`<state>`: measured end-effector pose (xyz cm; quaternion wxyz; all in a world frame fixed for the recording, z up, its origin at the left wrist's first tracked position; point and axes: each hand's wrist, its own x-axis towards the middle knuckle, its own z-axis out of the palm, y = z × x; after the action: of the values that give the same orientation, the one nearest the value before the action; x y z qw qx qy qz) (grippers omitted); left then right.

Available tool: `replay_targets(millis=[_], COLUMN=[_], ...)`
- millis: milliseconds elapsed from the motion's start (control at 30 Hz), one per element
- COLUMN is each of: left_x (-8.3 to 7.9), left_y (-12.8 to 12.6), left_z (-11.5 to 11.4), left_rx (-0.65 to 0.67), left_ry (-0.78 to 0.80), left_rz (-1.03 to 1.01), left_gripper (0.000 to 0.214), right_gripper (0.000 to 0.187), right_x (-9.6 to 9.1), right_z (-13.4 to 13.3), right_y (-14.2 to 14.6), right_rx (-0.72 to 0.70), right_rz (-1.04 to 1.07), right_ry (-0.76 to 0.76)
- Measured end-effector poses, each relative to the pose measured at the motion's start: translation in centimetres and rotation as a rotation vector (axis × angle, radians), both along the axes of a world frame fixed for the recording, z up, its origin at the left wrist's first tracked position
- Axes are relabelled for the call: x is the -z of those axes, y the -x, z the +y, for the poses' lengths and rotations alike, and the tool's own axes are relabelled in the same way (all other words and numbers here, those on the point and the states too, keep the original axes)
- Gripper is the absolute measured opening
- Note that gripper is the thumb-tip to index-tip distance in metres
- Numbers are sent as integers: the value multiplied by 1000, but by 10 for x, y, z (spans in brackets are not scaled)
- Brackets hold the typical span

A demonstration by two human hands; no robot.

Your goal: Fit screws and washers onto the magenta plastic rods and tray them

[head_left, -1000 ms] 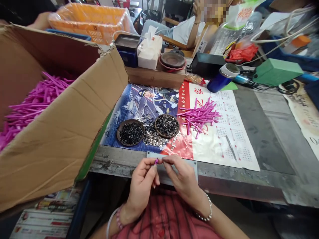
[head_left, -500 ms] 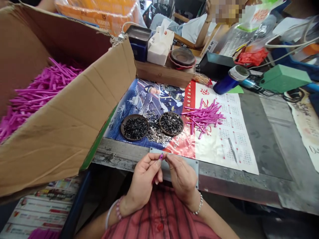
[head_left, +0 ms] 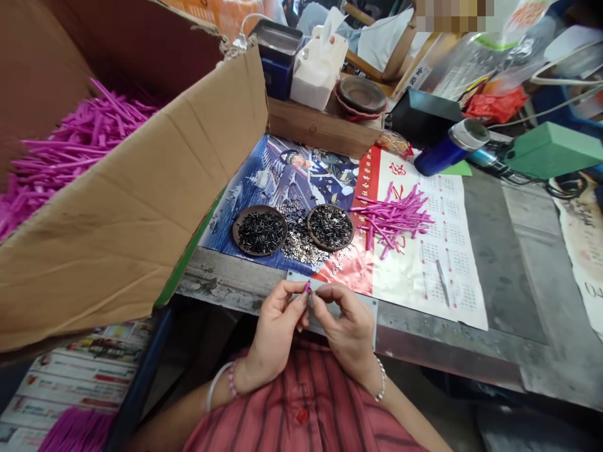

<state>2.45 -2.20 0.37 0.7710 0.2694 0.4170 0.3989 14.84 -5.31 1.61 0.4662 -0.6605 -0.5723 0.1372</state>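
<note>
Magenta plastic stick (head_left: 307, 287) sits pinched in the grip of your left hand (head_left: 276, 326) above the bench (head_left: 211, 285) edge, your right hand (head_left: 346, 329) closed at its tip, hold too small to tell, with plenty left: a heap (head_left: 391, 216) on the calendar (head_left: 452, 295), more in the cardboard box (head_left: 141, 201).

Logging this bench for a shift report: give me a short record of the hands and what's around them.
left hand: pinches a small magenta piece
right hand: fingertips pinched against that piece
under hands: grey metal plate
ahead: two dark round dishes of black pins, loose silver rings
right: magenta plastic sticks on a calendar
</note>
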Motion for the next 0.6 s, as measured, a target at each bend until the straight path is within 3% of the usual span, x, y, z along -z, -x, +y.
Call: replay_targets(millis=[300, 600], left_x=[7, 10], left_y=[3, 5], left_z=[-7, -9], left_rx=[53, 124], left_ry=[-78, -188], left_rz=[-38, -43], left_gripper=[20, 10], right_gripper=[3, 16], right_x=[3, -2], right_z=[0, 4], right_y=[1, -13], right_rx=[-29, -117], right_rz=[119, 780], right_ry=[6, 214])
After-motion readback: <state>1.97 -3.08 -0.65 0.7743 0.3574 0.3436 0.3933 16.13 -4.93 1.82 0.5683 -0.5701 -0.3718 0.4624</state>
